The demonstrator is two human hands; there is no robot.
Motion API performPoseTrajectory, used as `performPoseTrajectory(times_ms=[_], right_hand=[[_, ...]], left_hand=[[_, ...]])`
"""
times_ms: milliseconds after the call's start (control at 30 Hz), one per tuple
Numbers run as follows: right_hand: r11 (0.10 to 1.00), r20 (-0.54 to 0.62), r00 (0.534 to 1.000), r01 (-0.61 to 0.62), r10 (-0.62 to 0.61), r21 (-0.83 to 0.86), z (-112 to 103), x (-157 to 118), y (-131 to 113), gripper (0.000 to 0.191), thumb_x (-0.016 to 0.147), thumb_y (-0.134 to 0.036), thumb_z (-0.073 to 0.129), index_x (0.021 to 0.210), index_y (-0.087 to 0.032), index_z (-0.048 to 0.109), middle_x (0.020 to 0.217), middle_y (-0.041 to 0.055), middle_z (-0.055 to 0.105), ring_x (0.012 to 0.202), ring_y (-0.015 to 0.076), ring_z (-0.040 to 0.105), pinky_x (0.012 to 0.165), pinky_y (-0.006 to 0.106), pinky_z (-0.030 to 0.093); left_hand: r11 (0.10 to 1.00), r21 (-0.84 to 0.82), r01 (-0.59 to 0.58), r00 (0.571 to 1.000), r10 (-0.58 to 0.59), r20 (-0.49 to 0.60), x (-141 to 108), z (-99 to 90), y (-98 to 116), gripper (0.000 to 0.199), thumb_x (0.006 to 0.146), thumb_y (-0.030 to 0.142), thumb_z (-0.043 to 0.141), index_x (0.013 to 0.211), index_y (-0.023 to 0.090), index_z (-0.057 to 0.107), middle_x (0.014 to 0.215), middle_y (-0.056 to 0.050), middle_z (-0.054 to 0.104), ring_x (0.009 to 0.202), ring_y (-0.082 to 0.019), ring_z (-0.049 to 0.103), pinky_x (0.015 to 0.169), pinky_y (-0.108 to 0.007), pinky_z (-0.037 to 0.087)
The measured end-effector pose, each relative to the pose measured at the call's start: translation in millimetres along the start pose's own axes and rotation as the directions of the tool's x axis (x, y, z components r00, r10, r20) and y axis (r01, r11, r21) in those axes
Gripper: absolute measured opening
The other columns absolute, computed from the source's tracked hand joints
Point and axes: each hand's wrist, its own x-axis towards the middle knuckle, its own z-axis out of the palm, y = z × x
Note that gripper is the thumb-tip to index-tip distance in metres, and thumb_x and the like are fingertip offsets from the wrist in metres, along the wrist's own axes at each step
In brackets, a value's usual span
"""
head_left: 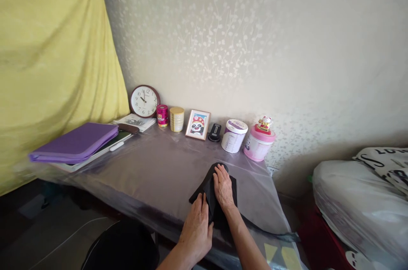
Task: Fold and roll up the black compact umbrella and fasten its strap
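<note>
Now, black fabric [208,181]: bunched on the near right part of the plastic-covered table [153,168], a dark strip [282,236] running off rightward
Right hand [223,187]: laid on top, fingers extended, not wrapped round it
Left hand [198,221]: fingers against its left side, thumb apart; whether they pinch it, I cannot tell
Panda picture [198,125]: behind, between a yellow-lidded canister [177,120] and a black device [215,132]

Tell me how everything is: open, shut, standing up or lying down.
Black fabric: on the table, touched by left hand and right hand
Purple folder: shut, lying down
Clock: upright
Picture frame: upright
Pink can: upright
Yellow-topped tin: upright, closed
White tub: closed
Pink tub: closed, cat figurine on top
Yellow curtain: hanging
</note>
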Motion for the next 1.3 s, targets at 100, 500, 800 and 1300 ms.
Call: performPoseTrajectory(times_ms=[100,500,800,1300], right_hand=[[1.0,0.049,0.999,-0.004,0.005,-0.028,2.7,13.4,1.4,0.037,0.09,-0.023,0.031,0.112,-0.012,0.059,0.125,0.0113,0.056,0.126,0.0203,0.039,0.103,0.039,0.031],[0.952,-0.194,0.934,-0.282,0.301,0.119,15.8,-8.1,16.1,0.063,0.089,-0.047,0.021,0.121,0.001,0.047,0.124,0.0252,0.051,0.12,0.0266,0.044,0.098,0.041,0.036],[0.951,-0.033,0.951,-0.308,0.308,0.021,13.4,-2.8,-9.4,0.057,0.089,-0.038,0.028,0.127,0.001,0.043,0.135,0.0252,0.04,0.125,0.0298,0.039,0.098,0.043,0.036],[0.92,0.072,0.924,-0.361,0.375,-0.148,4.7,-3.3,-43.6,0.051,0.087,-0.027,0.031,0.134,-0.008,0.039,0.144,0.0184,0.028,0.132,0.0309,0.028,0.093,0.047,0.04]], left_hand=[[1.0,0.012,0.01,1.0,-0.01,-0.002,1.1,1.8,-1.0,0.066,0.078,0.021,0.037,0.138,0.001,0.02,0.146,-0.018,0.019,0.135,-0.025,0.018,0.109,-0.037,0.023],[1.0,0.015,0.003,0.999,-0.003,-0.032,-0.5,4.3,-0.3,0.063,0.076,0.021,0.039,0.135,0.003,0.028,0.145,-0.018,0.023,0.134,-0.027,0.021,0.108,-0.039,0.025],[0.999,0.025,-0.021,0.997,0.023,-0.069,1.1,9.2,-4.7,0.06,0.075,0.018,0.04,0.133,0.003,0.032,0.143,-0.019,0.027,0.132,-0.027,0.025,0.107,-0.039,0.027],[0.993,0.113,0.014,1.0,-0.013,-0.008,2.6,7.4,1.5,0.067,0.072,0.011,0.04,0.136,-0.001,0.024,0.144,-0.022,0.022,0.134,-0.027,0.02,0.108,-0.037,0.024]])
